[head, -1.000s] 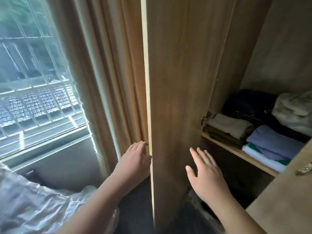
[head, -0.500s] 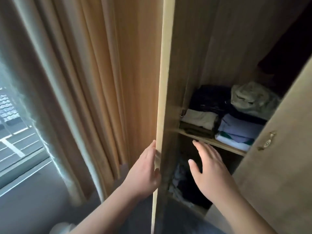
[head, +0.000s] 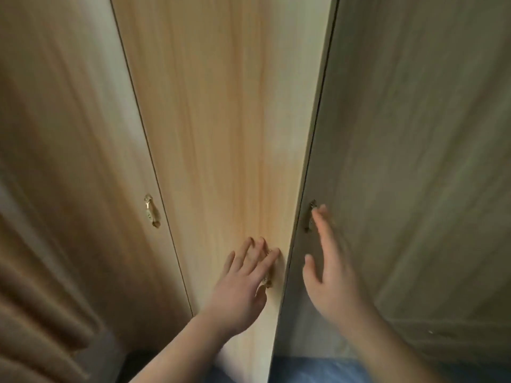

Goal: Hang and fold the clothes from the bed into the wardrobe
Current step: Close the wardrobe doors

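The wooden wardrobe fills the view. Its middle door (head: 221, 134) is nearly closed, and my left hand (head: 240, 283) lies flat on it with fingers spread over its brass handle. The right door (head: 414, 161) stands beside it, greyer in shade. My right hand (head: 326, 272) rests open on that door, fingertips just below its handle (head: 311, 217). The shelves and folded clothes inside are hidden behind the doors. No clothes from the bed are in view.
A third door (head: 69, 134) on the left carries a brass handle (head: 152, 211). A beige curtain (head: 36, 313) hangs at the lower left. Blue fabric (head: 318, 371) shows at the bottom edge between my forearms.
The middle door has swung from open to almost closed, hiding the shelves of folded clothes. My left hand went from gripping its edge to its face; my right hand moved onto the right door.
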The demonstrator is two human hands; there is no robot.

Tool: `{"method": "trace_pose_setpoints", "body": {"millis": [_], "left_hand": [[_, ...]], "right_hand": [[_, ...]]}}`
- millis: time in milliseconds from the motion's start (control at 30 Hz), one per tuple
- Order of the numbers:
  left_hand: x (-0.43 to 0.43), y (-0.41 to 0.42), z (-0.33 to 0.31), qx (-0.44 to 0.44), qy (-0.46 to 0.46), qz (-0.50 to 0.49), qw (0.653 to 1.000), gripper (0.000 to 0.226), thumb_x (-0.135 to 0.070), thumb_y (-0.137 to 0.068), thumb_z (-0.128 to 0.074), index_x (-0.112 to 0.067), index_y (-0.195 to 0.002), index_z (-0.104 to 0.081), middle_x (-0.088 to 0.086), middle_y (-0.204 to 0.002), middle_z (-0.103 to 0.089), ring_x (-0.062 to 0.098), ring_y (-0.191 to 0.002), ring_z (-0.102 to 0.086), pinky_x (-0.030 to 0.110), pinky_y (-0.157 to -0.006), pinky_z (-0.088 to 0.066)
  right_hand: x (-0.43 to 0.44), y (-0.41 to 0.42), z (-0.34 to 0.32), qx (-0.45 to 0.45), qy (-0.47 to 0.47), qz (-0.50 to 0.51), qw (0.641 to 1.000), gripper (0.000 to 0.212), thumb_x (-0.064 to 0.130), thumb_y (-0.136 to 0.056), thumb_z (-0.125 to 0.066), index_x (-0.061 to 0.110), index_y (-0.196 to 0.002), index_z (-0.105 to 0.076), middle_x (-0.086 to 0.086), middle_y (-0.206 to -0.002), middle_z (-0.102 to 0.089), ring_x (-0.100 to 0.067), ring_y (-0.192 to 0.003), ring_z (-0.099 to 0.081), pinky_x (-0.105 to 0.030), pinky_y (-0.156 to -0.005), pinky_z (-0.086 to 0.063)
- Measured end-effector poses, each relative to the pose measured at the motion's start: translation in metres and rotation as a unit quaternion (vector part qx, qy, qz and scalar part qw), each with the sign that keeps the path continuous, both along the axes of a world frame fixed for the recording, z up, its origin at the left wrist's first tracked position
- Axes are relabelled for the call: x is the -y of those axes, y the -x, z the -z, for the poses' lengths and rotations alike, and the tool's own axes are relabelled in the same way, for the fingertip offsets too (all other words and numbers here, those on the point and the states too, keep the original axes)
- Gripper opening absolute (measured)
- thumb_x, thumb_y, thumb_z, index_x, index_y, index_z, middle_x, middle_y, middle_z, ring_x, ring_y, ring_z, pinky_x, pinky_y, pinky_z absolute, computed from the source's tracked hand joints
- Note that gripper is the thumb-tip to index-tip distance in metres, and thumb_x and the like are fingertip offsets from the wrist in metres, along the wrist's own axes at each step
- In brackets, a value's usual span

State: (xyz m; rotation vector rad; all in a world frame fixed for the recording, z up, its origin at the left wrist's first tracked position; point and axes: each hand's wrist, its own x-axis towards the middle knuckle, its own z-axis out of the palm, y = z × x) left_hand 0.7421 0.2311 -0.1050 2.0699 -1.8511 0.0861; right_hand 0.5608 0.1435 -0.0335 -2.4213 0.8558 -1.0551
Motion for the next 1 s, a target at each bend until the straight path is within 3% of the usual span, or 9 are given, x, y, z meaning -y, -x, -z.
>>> {"method": "trace_pose_setpoints", "body": {"millis": [67, 233, 367, 500, 700, 833, 1000], "left_hand": [[0.042, 0.003, 0.001, 0.021, -0.007, -0.018, 1.000, 0.081, -0.031, -0.097, -0.039, -0.047, -0.151, 0.019, -0.011, -0.161, 0.025, 0.019, -0.146, 0.032, 0.044, -0.123, 0.010], [0.121, 0.005, 0.013, 0.030, -0.042, -0.097, 0.994, 0.088, -0.026, -0.093, -0.039, -0.044, -0.149, 0.027, -0.008, -0.158, 0.033, 0.025, -0.144, 0.036, 0.051, -0.123, 0.004], [0.159, 0.001, 0.024, 0.030, -0.033, -0.146, 0.988, 0.097, -0.027, -0.082, -0.053, -0.039, -0.156, 0.008, -0.001, -0.166, 0.005, 0.034, -0.151, 0.010, 0.059, -0.119, -0.018], [0.185, -0.002, 0.022, 0.031, -0.030, -0.172, 0.984, 0.095, -0.033, -0.079, -0.058, -0.034, -0.158, -0.007, 0.002, -0.166, -0.012, 0.035, -0.151, -0.006, 0.061, -0.112, -0.032], [0.201, -0.006, 0.026, 0.030, -0.033, -0.191, 0.981, 0.093, -0.031, -0.083, -0.054, -0.037, -0.158, 0.001, 0.001, -0.166, -0.001, 0.034, -0.151, 0.008, 0.064, -0.115, -0.023], [0.207, -0.006, 0.024, 0.029, -0.039, -0.190, 0.981, 0.086, -0.031, -0.093, -0.041, -0.043, -0.151, 0.021, -0.007, -0.160, 0.028, 0.026, -0.143, 0.036, 0.058, -0.120, -0.001], [0.204, 0.000, 0.011, 0.009, -0.069, -0.195, 0.978, 0.086, -0.026, -0.094, -0.040, -0.044, -0.149, 0.024, -0.008, -0.161, 0.030, 0.023, -0.143, 0.038, 0.057, -0.121, 0.001]], "right_hand": [[0.035, 0.000, -0.005, -0.043, 0.054, 0.006, 0.998, 0.077, 0.008, -0.090, -0.057, 0.027, -0.156, -0.022, 0.012, -0.165, -0.010, -0.007, -0.151, -0.013, -0.012, -0.117, -0.010], [0.126, -0.023, -0.005, -0.167, 0.179, 0.016, 0.970, 0.069, 0.022, -0.090, -0.050, 0.017, -0.155, -0.027, 0.002, -0.165, -0.015, -0.018, -0.153, -0.004, -0.040, -0.122, -0.017], [0.179, -0.041, 0.005, -0.228, 0.221, 0.017, 0.948, 0.069, 0.031, -0.093, -0.036, 0.016, -0.158, -0.016, -0.001, -0.166, -0.007, -0.022, -0.153, 0.000, -0.049, -0.121, -0.018], [0.210, -0.059, 0.010, -0.235, 0.243, 0.022, 0.941, 0.072, 0.031, -0.090, -0.038, 0.012, -0.156, -0.021, -0.006, -0.166, -0.011, -0.025, -0.153, -0.004, -0.052, -0.121, -0.017], [0.232, -0.069, 0.016, -0.231, 0.278, 0.026, 0.932, 0.069, 0.033, -0.094, -0.036, 0.011, -0.157, -0.019, -0.007, -0.165, -0.011, -0.027, -0.153, -0.007, -0.053, -0.120, -0.016], [0.233, -0.075, 0.019, -0.223, 0.279, 0.037, 0.933, 0.072, 0.032, -0.093, -0.041, 0.011, -0.157, -0.016, -0.006, -0.166, -0.009, -0.027, -0.153, -0.004, -0.053, -0.121, -0.012], [0.228, -0.075, 0.019, -0.229, 0.282, 0.052, 0.930, 0.074, 0.032, -0.094, -0.044, 0.010, -0.157, -0.013, -0.006, -0.166, -0.006, -0.027, -0.153, 0.000, -0.054, -0.121, -0.011]]}}
